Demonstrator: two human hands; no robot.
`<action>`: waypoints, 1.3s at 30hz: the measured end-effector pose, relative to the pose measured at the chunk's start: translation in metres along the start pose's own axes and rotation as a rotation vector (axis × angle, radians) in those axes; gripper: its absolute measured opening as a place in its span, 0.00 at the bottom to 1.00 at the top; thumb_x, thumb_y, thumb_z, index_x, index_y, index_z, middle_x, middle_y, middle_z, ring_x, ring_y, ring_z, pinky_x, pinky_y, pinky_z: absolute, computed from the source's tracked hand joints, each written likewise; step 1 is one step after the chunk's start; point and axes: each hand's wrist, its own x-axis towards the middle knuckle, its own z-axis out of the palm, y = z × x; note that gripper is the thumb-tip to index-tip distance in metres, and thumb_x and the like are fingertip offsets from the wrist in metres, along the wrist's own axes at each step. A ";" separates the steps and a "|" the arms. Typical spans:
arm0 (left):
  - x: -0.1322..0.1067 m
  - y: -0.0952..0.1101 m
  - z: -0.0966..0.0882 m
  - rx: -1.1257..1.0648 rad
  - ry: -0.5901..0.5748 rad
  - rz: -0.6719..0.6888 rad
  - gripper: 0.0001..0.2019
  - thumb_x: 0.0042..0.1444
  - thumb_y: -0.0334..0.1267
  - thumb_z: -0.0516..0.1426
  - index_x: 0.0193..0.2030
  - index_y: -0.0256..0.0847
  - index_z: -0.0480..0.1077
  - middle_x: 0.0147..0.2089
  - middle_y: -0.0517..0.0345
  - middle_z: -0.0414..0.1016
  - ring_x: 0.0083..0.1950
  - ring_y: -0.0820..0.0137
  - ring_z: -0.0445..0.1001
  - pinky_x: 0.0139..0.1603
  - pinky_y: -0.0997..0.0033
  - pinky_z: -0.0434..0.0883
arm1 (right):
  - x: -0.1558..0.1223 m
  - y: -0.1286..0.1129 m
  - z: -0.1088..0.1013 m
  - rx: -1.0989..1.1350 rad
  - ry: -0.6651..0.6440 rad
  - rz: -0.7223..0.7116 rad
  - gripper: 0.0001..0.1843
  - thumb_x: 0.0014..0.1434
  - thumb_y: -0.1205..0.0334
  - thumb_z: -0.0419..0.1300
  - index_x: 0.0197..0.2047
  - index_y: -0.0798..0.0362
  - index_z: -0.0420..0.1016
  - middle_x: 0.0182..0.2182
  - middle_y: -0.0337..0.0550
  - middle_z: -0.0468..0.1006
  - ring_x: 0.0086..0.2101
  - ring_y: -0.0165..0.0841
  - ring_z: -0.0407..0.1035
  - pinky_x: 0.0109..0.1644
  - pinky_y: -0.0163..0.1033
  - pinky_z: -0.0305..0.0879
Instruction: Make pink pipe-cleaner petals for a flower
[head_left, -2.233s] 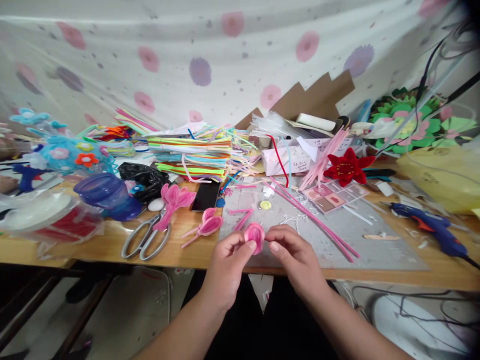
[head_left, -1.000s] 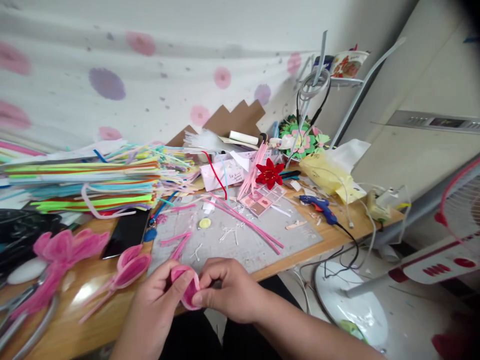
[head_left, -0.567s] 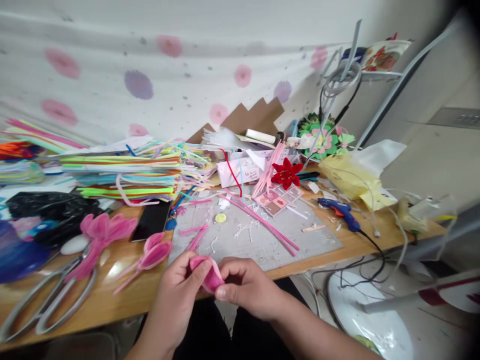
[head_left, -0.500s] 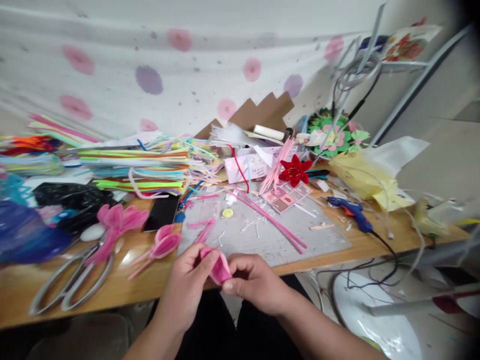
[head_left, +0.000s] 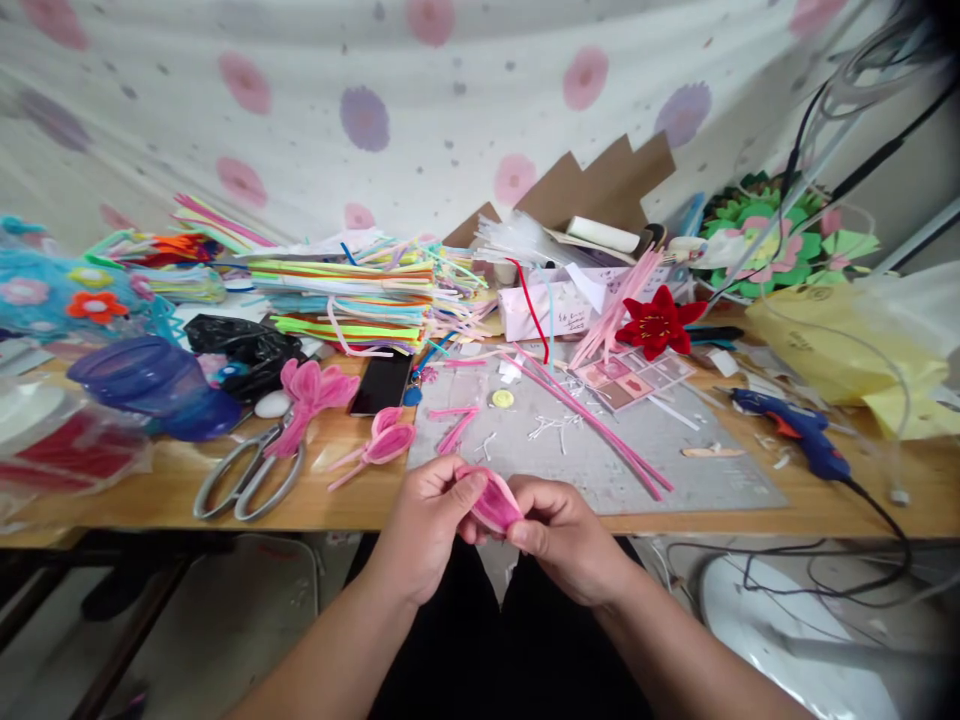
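Pink petal [head_left: 496, 504] — now pointed, no longer rounded — pinched between left grip [head_left: 426, 525] and right grip [head_left: 564, 535] (scissors [head_left: 252, 474] left of both).

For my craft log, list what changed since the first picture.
The pink petal, upright and rounded at first, now slants down to the right, pinched by the left hand and right hand. The red flower and glue gun stayed put.

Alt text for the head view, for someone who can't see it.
A person's left hand and right hand hold a pink petal shape before a cluttered wooden table. Scissors lie to the left, a blue glue gun to the right.
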 end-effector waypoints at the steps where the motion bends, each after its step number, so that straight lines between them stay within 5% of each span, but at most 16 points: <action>1: 0.000 0.000 -0.001 0.033 -0.006 0.004 0.13 0.54 0.42 0.60 0.25 0.37 0.66 0.19 0.64 0.67 0.19 0.77 0.64 0.20 0.79 0.61 | 0.000 -0.001 -0.001 -0.020 -0.006 0.016 0.10 0.57 0.56 0.65 0.30 0.53 0.74 0.31 0.42 0.74 0.36 0.34 0.69 0.45 0.43 0.64; 8: 0.000 0.007 -0.005 0.240 0.022 0.026 0.13 0.56 0.43 0.57 0.26 0.38 0.68 0.24 0.62 0.70 0.26 0.73 0.68 0.27 0.75 0.65 | -0.002 -0.001 -0.005 -0.226 0.024 0.090 0.13 0.58 0.53 0.63 0.31 0.56 0.74 0.29 0.40 0.69 0.33 0.32 0.63 0.41 0.38 0.59; 15: -0.004 0.011 -0.006 0.502 0.005 0.149 0.12 0.58 0.42 0.55 0.28 0.38 0.72 0.24 0.58 0.74 0.29 0.68 0.73 0.32 0.72 0.67 | 0.003 0.004 0.003 -0.319 0.192 0.099 0.21 0.61 0.53 0.58 0.20 0.55 0.64 0.21 0.37 0.62 0.26 0.29 0.56 0.32 0.34 0.53; 20: -0.006 0.009 -0.005 0.426 0.005 0.139 0.12 0.58 0.42 0.55 0.27 0.38 0.72 0.24 0.58 0.74 0.27 0.69 0.72 0.30 0.73 0.67 | 0.002 0.007 0.002 -0.382 0.185 0.106 0.21 0.61 0.55 0.57 0.20 0.55 0.64 0.20 0.36 0.61 0.25 0.29 0.55 0.30 0.33 0.52; 25: -0.006 0.008 -0.012 0.412 0.063 0.160 0.13 0.56 0.42 0.57 0.24 0.38 0.69 0.23 0.60 0.71 0.26 0.72 0.67 0.27 0.75 0.63 | 0.001 0.001 0.003 -0.425 0.039 0.102 0.15 0.61 0.54 0.58 0.26 0.54 0.69 0.26 0.38 0.66 0.29 0.30 0.60 0.35 0.34 0.56; 31: -0.008 0.005 -0.016 0.160 0.060 0.048 0.14 0.55 0.43 0.58 0.23 0.37 0.68 0.21 0.61 0.69 0.23 0.74 0.64 0.25 0.76 0.62 | 0.005 -0.004 0.009 -0.473 -0.015 -0.066 0.09 0.62 0.60 0.58 0.31 0.52 0.73 0.29 0.41 0.71 0.31 0.32 0.65 0.37 0.36 0.61; 35: -0.008 0.003 -0.016 0.055 0.099 0.065 0.13 0.55 0.41 0.59 0.23 0.36 0.68 0.20 0.62 0.68 0.22 0.76 0.64 0.24 0.76 0.61 | 0.007 -0.001 0.011 -0.437 0.032 -0.156 0.08 0.62 0.61 0.58 0.32 0.52 0.74 0.30 0.42 0.72 0.32 0.33 0.68 0.39 0.39 0.64; 39: -0.005 0.003 -0.014 -0.009 0.176 0.051 0.13 0.54 0.41 0.60 0.23 0.37 0.67 0.20 0.64 0.67 0.22 0.76 0.64 0.24 0.77 0.62 | 0.006 0.000 0.009 -0.386 0.024 -0.102 0.05 0.62 0.60 0.59 0.38 0.51 0.75 0.35 0.44 0.73 0.37 0.34 0.69 0.42 0.39 0.64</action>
